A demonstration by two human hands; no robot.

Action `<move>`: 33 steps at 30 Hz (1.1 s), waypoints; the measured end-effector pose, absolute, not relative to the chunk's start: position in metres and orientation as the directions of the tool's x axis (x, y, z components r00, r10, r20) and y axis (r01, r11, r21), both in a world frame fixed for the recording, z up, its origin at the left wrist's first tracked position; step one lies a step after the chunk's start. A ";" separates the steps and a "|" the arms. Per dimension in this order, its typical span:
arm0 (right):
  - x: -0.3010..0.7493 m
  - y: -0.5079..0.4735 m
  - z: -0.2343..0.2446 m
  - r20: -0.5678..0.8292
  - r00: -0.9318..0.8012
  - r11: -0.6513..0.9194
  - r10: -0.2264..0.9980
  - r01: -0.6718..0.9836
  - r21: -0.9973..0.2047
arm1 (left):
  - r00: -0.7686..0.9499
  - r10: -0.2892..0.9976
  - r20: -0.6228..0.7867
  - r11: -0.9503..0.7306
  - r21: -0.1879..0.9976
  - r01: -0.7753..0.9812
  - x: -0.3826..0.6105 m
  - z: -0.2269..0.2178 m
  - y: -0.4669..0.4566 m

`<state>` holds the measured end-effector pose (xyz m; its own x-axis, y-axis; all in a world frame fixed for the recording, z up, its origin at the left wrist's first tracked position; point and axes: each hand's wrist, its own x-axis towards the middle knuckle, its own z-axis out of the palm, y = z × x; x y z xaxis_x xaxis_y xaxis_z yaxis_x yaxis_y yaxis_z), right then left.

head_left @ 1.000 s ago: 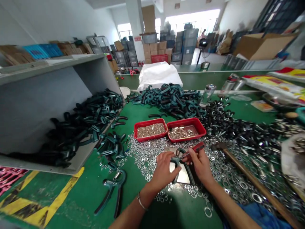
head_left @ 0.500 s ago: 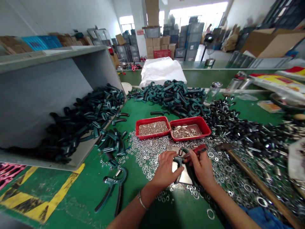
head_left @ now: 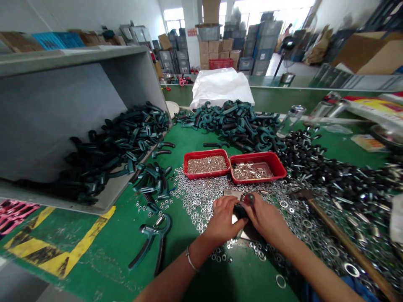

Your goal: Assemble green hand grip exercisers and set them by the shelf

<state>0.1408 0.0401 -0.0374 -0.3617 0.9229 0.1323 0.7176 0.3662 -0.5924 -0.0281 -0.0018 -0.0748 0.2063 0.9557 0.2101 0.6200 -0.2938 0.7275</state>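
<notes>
Over a small metal plate (head_left: 231, 193), my left hand (head_left: 223, 220) is closed on a dark green hand grip strengthener (head_left: 241, 211), mostly covered by the fingers. My right hand (head_left: 266, 216) grips a red-handled tool (head_left: 249, 199), which stands nearly upright against the strengthener; its working end is hidden. To the left of my forearm lies another hand grip strengthener (head_left: 153, 235), with a coil spring between its black-lined handles. Loose washers (head_left: 198, 197) surround the plate. Just beyond are a red tray (head_left: 206, 174) of tiny metal parts and a second red tray (head_left: 278, 165) holding pins.
A hammer (head_left: 340, 233) lies on washers at the right. Green handle parts (head_left: 236, 119) are heaped at the back, and more fill a grey bin (head_left: 132, 63) on the left. Black knobs with metal studs (head_left: 315, 163) cover the right side. A glass jar (head_left: 291, 119) stands behind them.
The red-handled tool has swung from lying slanted to nearly upright, and my right hand has turned over the strengthener. The camera view has shifted slightly.
</notes>
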 end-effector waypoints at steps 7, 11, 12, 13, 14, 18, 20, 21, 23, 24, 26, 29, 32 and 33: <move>0.140 0.062 -0.017 -0.068 -0.296 0.009 0.953 0.251 -0.968 | 0.208 0.959 0.192 -0.281 0.740 0.611 -0.029 -0.074 -0.001; 0.151 0.056 -0.002 -0.089 -0.168 -0.099 0.982 -0.051 -0.994 | 0.209 0.963 0.167 -0.264 0.721 0.640 -0.030 -0.073 0.002; 0.158 0.055 -0.003 -0.096 -0.143 -0.108 0.985 -0.080 -0.991 | 0.212 0.965 0.158 -0.259 0.717 0.647 -0.030 -0.072 0.002; 0.167 0.055 -0.007 -0.109 -0.126 -0.116 0.986 -0.057 -0.992 | 0.216 0.965 0.146 -0.254 0.713 0.654 -0.030 -0.071 0.002; 0.178 0.056 -0.012 -0.124 -0.118 -0.121 0.985 0.037 -0.992 | 0.221 0.966 0.134 -0.249 0.709 0.660 -0.030 -0.070 0.002; 0.233 0.063 -0.032 -0.085 -0.158 0.049 0.984 0.693 -0.719 | 0.301 0.948 0.106 -0.292 0.667 0.685 -0.033 -0.056 0.000; 0.247 0.070 -0.028 0.064 -0.216 0.217 0.974 0.820 -0.529 | 0.382 0.913 0.142 -0.381 0.629 0.677 -0.042 -0.043 0.008; 0.246 0.074 -0.023 0.135 -0.252 0.286 0.958 0.829 -0.481 | 0.401 0.901 0.168 -0.417 0.597 0.685 -0.050 -0.036 0.016; 0.225 0.086 -0.009 0.204 -0.342 0.398 0.917 0.798 -0.452 | 0.347 0.920 0.180 -0.390 0.490 0.780 -0.070 -0.021 0.042; 0.205 0.092 -0.001 0.207 -0.400 0.450 0.893 0.772 -0.448 | 0.274 0.950 0.149 -0.312 0.413 0.856 -0.083 -0.014 0.058; 0.152 0.106 0.015 0.189 -0.520 0.548 0.833 0.727 -0.415 | 0.096 0.994 0.043 -0.103 0.244 0.964 -0.108 -0.002 0.091; 0.066 0.126 0.030 0.117 -0.608 0.611 0.785 0.730 -0.307 | -0.026 0.997 -0.077 0.036 0.128 0.991 -0.132 0.010 0.127; 0.010 0.153 0.026 0.051 -0.617 0.611 0.785 0.758 -0.227 | -0.011 0.992 -0.123 0.028 0.131 0.991 -0.134 0.009 0.139; 0.000 0.163 0.020 0.025 -0.613 0.604 0.790 0.770 -0.204 | 0.007 0.992 -0.123 0.010 0.138 0.990 -0.135 0.004 0.140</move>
